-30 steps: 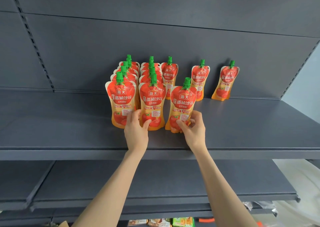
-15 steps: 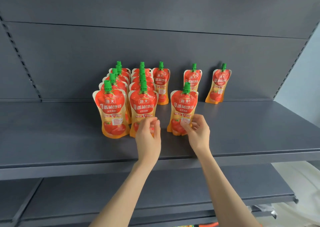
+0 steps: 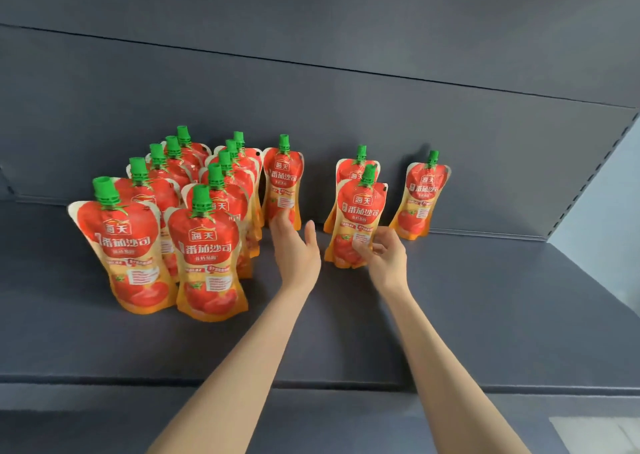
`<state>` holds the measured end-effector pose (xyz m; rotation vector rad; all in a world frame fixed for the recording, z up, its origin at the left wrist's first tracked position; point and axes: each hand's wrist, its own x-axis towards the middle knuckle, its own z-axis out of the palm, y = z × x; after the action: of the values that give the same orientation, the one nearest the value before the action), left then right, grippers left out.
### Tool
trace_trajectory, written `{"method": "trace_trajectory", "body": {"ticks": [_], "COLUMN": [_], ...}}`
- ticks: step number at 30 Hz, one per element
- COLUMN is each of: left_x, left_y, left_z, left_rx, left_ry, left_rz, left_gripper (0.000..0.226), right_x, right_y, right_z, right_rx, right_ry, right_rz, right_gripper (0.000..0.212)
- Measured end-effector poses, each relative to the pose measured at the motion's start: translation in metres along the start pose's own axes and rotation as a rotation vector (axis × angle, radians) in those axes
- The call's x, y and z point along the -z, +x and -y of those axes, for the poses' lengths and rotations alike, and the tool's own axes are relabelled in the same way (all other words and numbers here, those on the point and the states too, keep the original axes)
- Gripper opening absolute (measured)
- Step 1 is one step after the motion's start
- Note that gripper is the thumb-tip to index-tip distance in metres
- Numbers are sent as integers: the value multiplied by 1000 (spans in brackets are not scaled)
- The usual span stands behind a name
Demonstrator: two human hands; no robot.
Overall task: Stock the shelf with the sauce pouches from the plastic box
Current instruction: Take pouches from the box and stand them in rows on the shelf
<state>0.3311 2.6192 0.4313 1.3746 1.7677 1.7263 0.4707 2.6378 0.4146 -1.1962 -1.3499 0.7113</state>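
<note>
Red and orange sauce pouches with green caps stand on the dark grey shelf (image 3: 485,315). Two rows of several pouches fill the left, fronted by one pouch (image 3: 128,256) and another (image 3: 207,263). Single pouches stand at the back: one (image 3: 284,176), one (image 3: 351,173) and one at the far right (image 3: 424,193). My right hand (image 3: 384,256) grips the lower part of an upright pouch (image 3: 360,211), which stands in front of the second back pouch. My left hand (image 3: 294,249) reaches forward with straight fingers, its fingertips at the base of the first back pouch. The plastic box is out of sight.
The shelf's grey back panel (image 3: 346,107) rises behind the pouches. The shelf's front edge (image 3: 311,387) runs across below my forearms. A pale wall (image 3: 606,193) shows at the right end of the shelving.
My right hand has carried its pouch back and to the right, in front of the second back pouch. My left hand has left the front pouch and reached deeper. The camera has moved closer.
</note>
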Motion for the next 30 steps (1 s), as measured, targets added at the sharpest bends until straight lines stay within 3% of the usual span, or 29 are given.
{"method": "trace_trajectory", "body": {"ticks": [9,21,27,30], "left_x": [-33,-35,-36,-36], "left_y": [48,70,79,79], "left_z": [16,25,26,29], "left_rx": [65,117,165,157], "left_ry": [102,201,185,148], "left_rz": [-93,-119,-52,-43], "left_gripper": [61,55,60,50], "right_x": [-6,-16,-18,-18], "right_y": [40,50,50,51], "right_z": [-22,-28,-30,-30], "right_rx": [38,-19,-8,-2], "right_ry": [-40,19,44,35], "right_rz": [61,66,71,73], "right_gripper": [24,31,26,26]}}
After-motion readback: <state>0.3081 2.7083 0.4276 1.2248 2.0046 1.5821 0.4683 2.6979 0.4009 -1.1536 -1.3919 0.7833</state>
